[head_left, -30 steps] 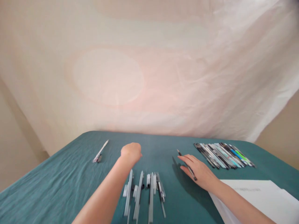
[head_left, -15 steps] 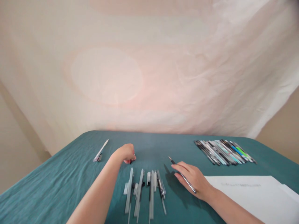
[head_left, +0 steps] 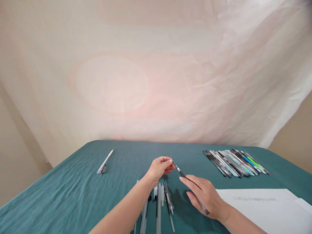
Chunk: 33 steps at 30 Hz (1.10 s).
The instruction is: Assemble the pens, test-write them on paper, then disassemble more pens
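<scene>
My right hand (head_left: 206, 196) holds a thin dark pen (head_left: 180, 172) that points up and to the left over the teal tablecloth (head_left: 60, 195). My left hand (head_left: 159, 167) has its fingers pinched together at the pen's tip; whether it holds something small there I cannot tell. Just below both hands lies a row of clear pen barrels and caps (head_left: 159, 204), side by side, partly hidden by my left forearm.
A tight row of several pens (head_left: 235, 159), some with green and blue parts, lies at the far right. A single white pen (head_left: 105, 161) lies at the far left. White paper (head_left: 260, 208) covers the near right corner. A pale sheet hangs behind the table.
My left hand moved from left of centre to the right and met the pen's tip. My right hand drew the pen nearer and toward the left.
</scene>
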Motion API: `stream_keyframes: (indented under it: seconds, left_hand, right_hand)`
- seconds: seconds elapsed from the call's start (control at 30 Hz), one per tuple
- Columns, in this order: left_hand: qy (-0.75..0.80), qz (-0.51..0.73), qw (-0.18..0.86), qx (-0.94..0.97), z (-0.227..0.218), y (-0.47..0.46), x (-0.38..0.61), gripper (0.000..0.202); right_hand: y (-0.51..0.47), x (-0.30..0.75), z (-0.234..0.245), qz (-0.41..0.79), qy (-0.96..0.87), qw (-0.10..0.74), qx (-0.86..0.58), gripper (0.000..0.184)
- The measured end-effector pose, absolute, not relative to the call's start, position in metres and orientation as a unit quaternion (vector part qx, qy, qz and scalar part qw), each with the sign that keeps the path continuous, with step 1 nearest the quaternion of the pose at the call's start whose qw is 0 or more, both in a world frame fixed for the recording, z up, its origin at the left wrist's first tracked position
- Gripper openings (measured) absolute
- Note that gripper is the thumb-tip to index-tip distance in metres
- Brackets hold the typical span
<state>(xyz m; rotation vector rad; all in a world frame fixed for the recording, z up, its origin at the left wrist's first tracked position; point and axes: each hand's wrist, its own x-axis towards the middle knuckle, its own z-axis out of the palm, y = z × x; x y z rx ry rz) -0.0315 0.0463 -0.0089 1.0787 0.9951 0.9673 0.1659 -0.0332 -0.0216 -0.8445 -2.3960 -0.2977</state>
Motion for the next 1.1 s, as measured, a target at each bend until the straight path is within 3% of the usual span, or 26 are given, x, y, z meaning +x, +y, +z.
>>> stream_keyframes:
  seconds: [0.3,1.1]
  left_hand:
    - [0.426,0.423,0.666,0.442,0.001,0.036,-0.028,0.035]
    - [0.433,0.44,0.604,0.504,0.007,0.016,-0.006,0.03]
  right_hand:
    - [-0.032,0.165,-0.02,-0.103,-0.899,0.29,-0.311,0.044]
    - [-0.03,0.164,-0.026,-0.102,-0.898,0.275,-0.328,0.03]
